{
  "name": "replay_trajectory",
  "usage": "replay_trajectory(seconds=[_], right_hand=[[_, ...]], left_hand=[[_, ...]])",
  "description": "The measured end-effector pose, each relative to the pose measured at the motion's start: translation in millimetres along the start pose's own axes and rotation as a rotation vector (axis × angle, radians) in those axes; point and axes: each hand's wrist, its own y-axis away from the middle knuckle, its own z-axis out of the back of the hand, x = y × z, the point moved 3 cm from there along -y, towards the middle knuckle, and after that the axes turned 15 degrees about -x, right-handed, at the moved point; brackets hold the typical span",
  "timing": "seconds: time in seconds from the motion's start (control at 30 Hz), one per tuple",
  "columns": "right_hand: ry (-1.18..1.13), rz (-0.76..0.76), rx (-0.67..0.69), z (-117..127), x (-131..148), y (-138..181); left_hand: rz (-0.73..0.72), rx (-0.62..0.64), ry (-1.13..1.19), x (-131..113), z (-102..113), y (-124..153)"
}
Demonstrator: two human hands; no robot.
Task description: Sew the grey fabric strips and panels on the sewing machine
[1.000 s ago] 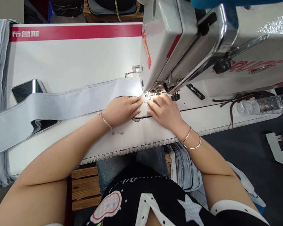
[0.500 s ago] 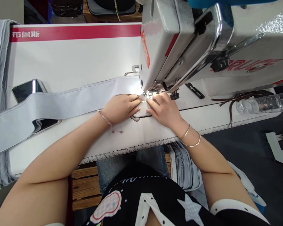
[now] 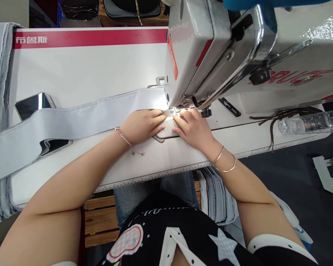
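A long pale grey fabric strip (image 3: 100, 114) runs from the left edge across the table to the needle area of a white sewing machine (image 3: 194, 48). My left hand (image 3: 143, 125) lies on the strip's near edge, fingers stretched toward the presser foot (image 3: 171, 111) and thumb apart from them. My right hand (image 3: 195, 129) rests just right of the foot, its index finger extended and thumb apart. Its fingertips are close to the bright metal needle plate (image 3: 168, 129). The machine head hides the strip's far end, and what lies under my right fingers is unclear.
A phone (image 3: 30, 105) lies partly beneath the strip; stacked fabric (image 3: 0, 74) stands at far left. Right of my hands are thread snips (image 3: 229, 107), brown cords (image 3: 280, 113) and a clear plastic bottle (image 3: 308, 123). A ruler tape (image 3: 155, 173) follows the table's front edge.
Both hands stay in nearly the same place beside the presser foot. The whole view has shifted very slightly; the strip looks almost unmoved.
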Motion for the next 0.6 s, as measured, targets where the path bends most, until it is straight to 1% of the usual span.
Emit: replay_trajectory(seconds=[0.3,0.6], right_hand=[[-0.015,-0.023,0.006,-0.7,0.3,-2.4],[-0.018,-0.013,0.0,0.5,0.6,-3.4]], left_hand=[[0.015,0.014,0.01,0.7,0.2,-1.2],[0.01,-0.005,0.011,2.7,-1.5,0.1]])
